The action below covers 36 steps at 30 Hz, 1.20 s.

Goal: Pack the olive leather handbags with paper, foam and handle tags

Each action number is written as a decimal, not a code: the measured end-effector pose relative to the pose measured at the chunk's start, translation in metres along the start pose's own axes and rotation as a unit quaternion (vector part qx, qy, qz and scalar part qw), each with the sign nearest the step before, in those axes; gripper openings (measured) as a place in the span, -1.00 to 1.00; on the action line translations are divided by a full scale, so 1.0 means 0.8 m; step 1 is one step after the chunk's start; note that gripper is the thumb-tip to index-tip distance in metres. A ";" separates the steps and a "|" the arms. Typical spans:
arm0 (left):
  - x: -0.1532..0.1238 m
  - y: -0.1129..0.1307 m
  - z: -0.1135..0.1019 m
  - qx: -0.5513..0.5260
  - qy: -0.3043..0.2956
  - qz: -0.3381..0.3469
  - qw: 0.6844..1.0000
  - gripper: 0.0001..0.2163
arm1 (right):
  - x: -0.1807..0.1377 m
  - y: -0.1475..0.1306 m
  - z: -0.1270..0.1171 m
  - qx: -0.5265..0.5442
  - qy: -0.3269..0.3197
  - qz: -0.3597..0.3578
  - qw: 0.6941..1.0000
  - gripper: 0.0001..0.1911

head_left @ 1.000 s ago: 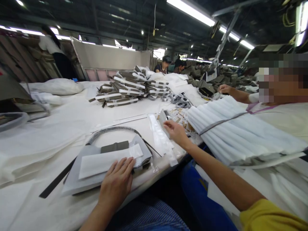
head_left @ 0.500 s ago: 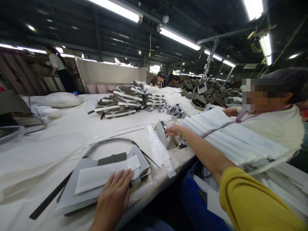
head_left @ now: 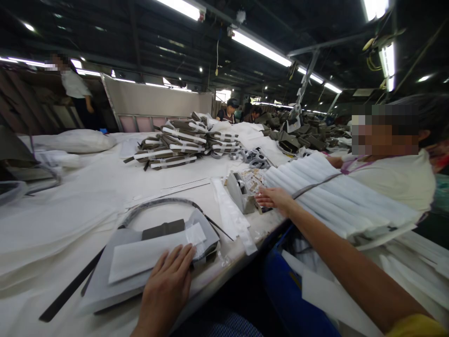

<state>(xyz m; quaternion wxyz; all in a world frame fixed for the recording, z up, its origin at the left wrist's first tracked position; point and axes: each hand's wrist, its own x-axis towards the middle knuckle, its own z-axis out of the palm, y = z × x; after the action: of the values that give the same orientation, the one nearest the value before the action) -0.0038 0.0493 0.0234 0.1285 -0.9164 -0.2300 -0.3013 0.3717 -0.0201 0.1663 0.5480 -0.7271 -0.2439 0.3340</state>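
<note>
My left hand (head_left: pixel 166 286) lies flat, fingers together, on a white paper sheet (head_left: pixel 147 255) that covers a folded grey bag (head_left: pixel 105 276) with a dark curved strap (head_left: pixel 157 204). My right hand (head_left: pixel 275 197) reaches out to the right with its fingers stretched flat, just right of a small grey tape dispenser (head_left: pixel 240 191) and over small tags (head_left: pixel 254 177) on the table. It holds nothing I can see.
A bundle of white rolled sheets (head_left: pixel 333 194) tied with a band lies beside a seated person (head_left: pixel 393 173) on my right. Stacked wrapped grey bags (head_left: pixel 182 140) sit further back. Clear plastic sleeves (head_left: pixel 229 213) lie mid-table. Other workers stand or sit at the back.
My right hand has drawn back from the tape dispenser and moved right, toward the white bundle. My left hand stays pressed on the paper. The view shifted slightly.
</note>
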 end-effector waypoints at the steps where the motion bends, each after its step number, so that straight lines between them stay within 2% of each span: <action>1: -0.001 0.000 0.001 -0.004 0.001 -0.001 1.000 -0.53 | -0.011 0.011 -0.001 0.002 0.009 -0.003 1.000 -0.74; 5: -0.001 -0.001 0.001 -0.010 0.000 -0.005 1.000 -0.53 | -0.033 0.057 0.005 0.015 0.042 -0.016 0.999 -0.75; 12: -0.002 -0.001 -0.003 -0.015 -0.012 -0.006 1.000 -0.53 | -0.008 0.110 0.012 -0.004 0.084 -0.051 0.995 -0.73; 17: -0.002 -0.002 0.000 -0.033 -0.018 -0.005 0.999 -0.50 | 0.008 0.124 0.004 -0.092 0.114 -0.091 0.985 -0.77; 21: 0.001 -0.002 -0.007 -0.050 -0.044 -0.020 0.998 -0.48 | -0.013 0.116 -0.013 -0.177 0.087 -0.143 0.970 -0.85; 23: 0.004 0.000 -0.014 -0.060 -0.066 -0.036 0.995 -0.47 | -0.036 0.103 -0.016 -0.245 0.031 -0.204 0.947 -0.88; 24: 0.006 0.001 -0.018 -0.067 -0.076 -0.043 0.994 -0.47 | -0.050 0.094 -0.014 -0.289 -0.013 -0.245 0.925 -0.87; 26: 0.011 0.004 -0.025 -0.083 -0.090 -0.057 0.991 -0.48 | -0.078 0.069 -0.003 -0.372 -0.131 -0.327 0.859 -0.83; 28: 0.014 0.006 -0.031 -0.100 -0.096 -0.070 0.988 -0.49 | -0.104 0.040 0.020 -0.405 -0.262 -0.370 0.794 -0.81; 30: 0.017 0.007 -0.035 -0.113 -0.095 -0.084 0.985 -0.50 | -0.123 0.014 0.052 -0.398 -0.384 -0.386 0.739 -0.80; 32: 0.018 0.008 -0.037 -0.123 -0.095 -0.092 0.984 -0.51 | -0.130 -0.005 0.087 -0.383 -0.469 -0.385 0.696 -0.81; 34: 0.018 0.009 -0.037 -0.131 -0.094 -0.098 0.982 -0.51 | -0.124 -0.014 0.121 -0.376 -0.517 -0.380 0.669 -0.83; 36: 0.017 0.009 -0.036 -0.138 -0.093 -0.104 0.981 -0.52 | -0.108 -0.015 0.150 -0.371 -0.545 -0.368 0.656 -0.84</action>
<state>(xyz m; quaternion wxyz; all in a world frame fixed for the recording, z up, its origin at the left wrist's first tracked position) -0.0046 0.0370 0.0533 -0.0530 -0.9204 -0.2908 -0.2557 0.2245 -0.0026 0.1758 0.0794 -0.4089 -0.8499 0.3228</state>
